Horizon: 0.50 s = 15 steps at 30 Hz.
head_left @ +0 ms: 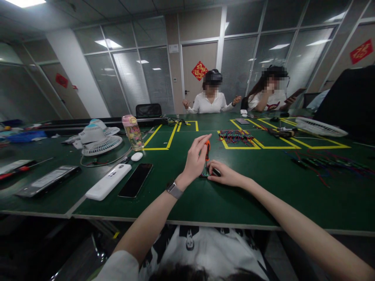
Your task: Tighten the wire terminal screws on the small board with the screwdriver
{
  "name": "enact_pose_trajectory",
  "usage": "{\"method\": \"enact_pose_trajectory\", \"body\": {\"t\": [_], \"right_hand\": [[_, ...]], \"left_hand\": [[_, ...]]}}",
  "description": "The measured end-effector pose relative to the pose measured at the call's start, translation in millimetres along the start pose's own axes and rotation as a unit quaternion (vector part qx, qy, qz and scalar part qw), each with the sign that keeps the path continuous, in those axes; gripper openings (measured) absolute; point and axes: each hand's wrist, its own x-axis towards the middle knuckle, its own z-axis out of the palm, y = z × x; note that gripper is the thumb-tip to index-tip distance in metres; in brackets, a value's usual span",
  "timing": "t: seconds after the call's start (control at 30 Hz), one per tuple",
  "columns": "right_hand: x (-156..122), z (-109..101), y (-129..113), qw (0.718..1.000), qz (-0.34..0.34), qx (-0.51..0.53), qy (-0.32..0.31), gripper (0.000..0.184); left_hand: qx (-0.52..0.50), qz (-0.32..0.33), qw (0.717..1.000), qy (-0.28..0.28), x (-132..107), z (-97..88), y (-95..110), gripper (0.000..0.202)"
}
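My left hand (195,158) is closed round an orange-handled screwdriver (208,150), held upright with its tip down on a small dark part (205,174) on the green table (222,195). A watch sits on that wrist. My right hand (224,174) lies beside it, fingers pinched on the small dark part and pressing it to the table top. What the part is I cannot make out.
To the left lie a black phone (136,180), a white power bank (108,181), a white mouse (136,156), a pink bottle (132,132), a white fan (98,139). Coloured wire bundles (236,136) sit in yellow-taped boxes. Two people sit across the table.
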Motion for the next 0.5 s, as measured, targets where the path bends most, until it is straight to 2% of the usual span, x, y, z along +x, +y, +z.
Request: {"method": "enact_pose_trajectory", "body": {"t": [0.1, 0.27, 0.5], "right_hand": [[-0.3, -0.8, -1.6, 1.0, 0.003, 0.001, 0.0, 0.015], [-0.7, -1.4, -4.0, 1.0, 0.005, 0.003, 0.002, 0.015], [-0.9, -1.3, -3.5, 1.0, 0.003, 0.001, 0.0, 0.015]], "left_hand": [[-0.027, -0.001, 1.0, -0.006, -0.4, 1.0, 0.2, 0.033], [0.051, -0.019, 0.997, 0.056, -1.0, -0.3, 3.9, 0.021], [-0.006, -0.032, 0.999, 0.003, -1.5, 1.4, -5.2, 0.039]]}}
